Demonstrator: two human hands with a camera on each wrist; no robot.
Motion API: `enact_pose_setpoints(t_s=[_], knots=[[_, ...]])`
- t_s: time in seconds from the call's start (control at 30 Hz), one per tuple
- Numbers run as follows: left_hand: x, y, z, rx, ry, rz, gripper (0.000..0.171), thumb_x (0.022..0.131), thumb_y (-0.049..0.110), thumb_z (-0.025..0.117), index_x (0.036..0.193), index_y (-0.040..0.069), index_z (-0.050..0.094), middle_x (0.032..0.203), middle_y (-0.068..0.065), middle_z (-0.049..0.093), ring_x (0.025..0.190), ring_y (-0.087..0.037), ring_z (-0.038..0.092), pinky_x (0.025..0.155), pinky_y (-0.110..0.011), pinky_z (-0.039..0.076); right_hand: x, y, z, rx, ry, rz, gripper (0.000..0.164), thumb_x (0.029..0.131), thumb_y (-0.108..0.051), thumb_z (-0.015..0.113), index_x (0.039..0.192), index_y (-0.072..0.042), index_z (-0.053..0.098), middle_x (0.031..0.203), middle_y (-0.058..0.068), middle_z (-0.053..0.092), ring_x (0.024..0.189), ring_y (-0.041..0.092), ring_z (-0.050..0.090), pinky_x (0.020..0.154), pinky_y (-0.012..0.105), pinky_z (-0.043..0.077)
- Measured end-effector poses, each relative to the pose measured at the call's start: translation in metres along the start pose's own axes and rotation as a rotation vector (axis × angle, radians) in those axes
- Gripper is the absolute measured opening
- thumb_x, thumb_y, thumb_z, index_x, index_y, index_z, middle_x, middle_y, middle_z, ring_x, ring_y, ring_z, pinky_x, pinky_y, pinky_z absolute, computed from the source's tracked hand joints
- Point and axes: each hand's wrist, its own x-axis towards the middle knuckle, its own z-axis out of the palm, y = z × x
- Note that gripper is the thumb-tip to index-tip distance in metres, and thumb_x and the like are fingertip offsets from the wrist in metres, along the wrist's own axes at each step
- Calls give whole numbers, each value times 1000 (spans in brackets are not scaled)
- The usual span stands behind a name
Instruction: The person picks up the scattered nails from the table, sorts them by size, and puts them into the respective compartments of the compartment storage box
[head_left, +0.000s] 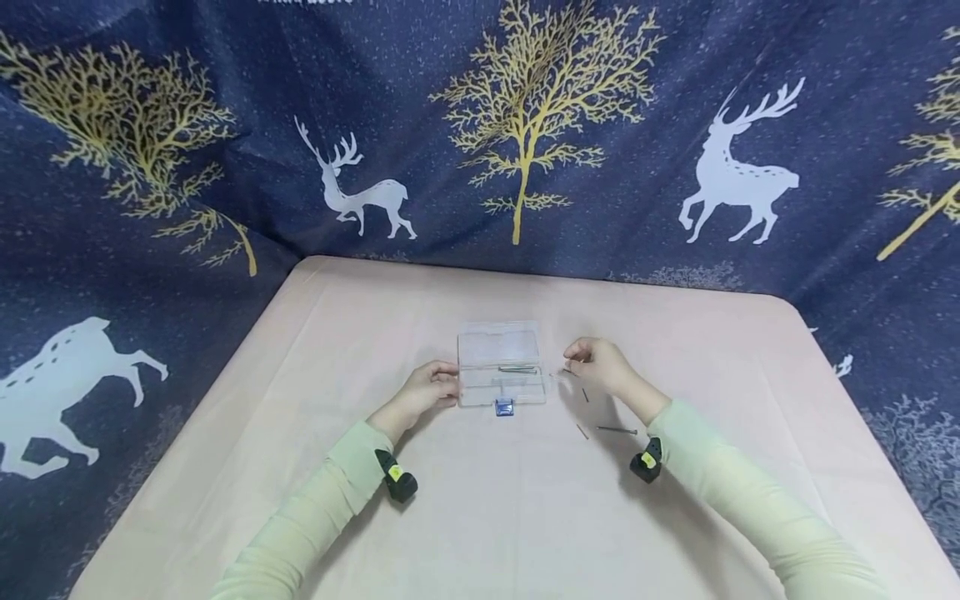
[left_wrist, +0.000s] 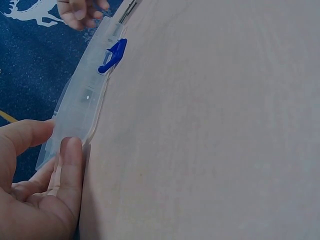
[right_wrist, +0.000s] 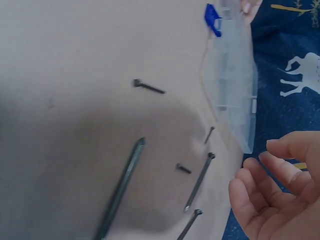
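Note:
A clear plastic box (head_left: 501, 343) with a blue latch (head_left: 505, 407) lies open on the table, its lid folded back. Long nails (head_left: 517, 369) rest in one of its compartments. My left hand (head_left: 425, 390) holds the box's left end, thumb and fingers (left_wrist: 71, 155) on either side of it. To the right of the box is my right hand (head_left: 600, 363), its fingers loosely bent; in the right wrist view nothing shows between thumb and fingertips. Below that hand lie several loose nails of different sizes, among them a large nail (right_wrist: 121, 190) and a short nail (right_wrist: 149, 87).
A pale pink cloth covers the table (head_left: 480, 517). Behind it hangs a dark blue curtain (head_left: 615, 208) with white deer and yellow trees. Each wrist wears a small black camera, one on the left (head_left: 397, 479) and one on the right (head_left: 647, 461).

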Motion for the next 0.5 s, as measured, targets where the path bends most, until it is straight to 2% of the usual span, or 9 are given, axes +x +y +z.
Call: enact_pose_setpoints(t_s=[0.3,0.4,0.5], knots=[[0,-1,-1,-4,-3,-3,41,88,0,55,128,-4,49,105,-14,60,85,-14,61,84,-30,58,-5,12,1,-65,-43,62,21,86,-3,56,103,7,61,104,24,64,95,37,61,85,47,55],[0,-1,-2,-7,-3,1,41,88,0,55,128,-5,49,104,-13,60,85,-13,61,84,-30,58,-6,17,0,-116,-49,55,17,85,-3,57,98,5,63,104,24,65,102,41,60,91,52,52],[-1,0,-2,-16,-3,5,41,88,-1,55,128,-6,48,102,-12,59,84,-12,60,83,-29,59,-7,21,0,-158,-59,50,12,84,-2,57,92,3,65,101,22,67,101,41,61,91,53,52]])
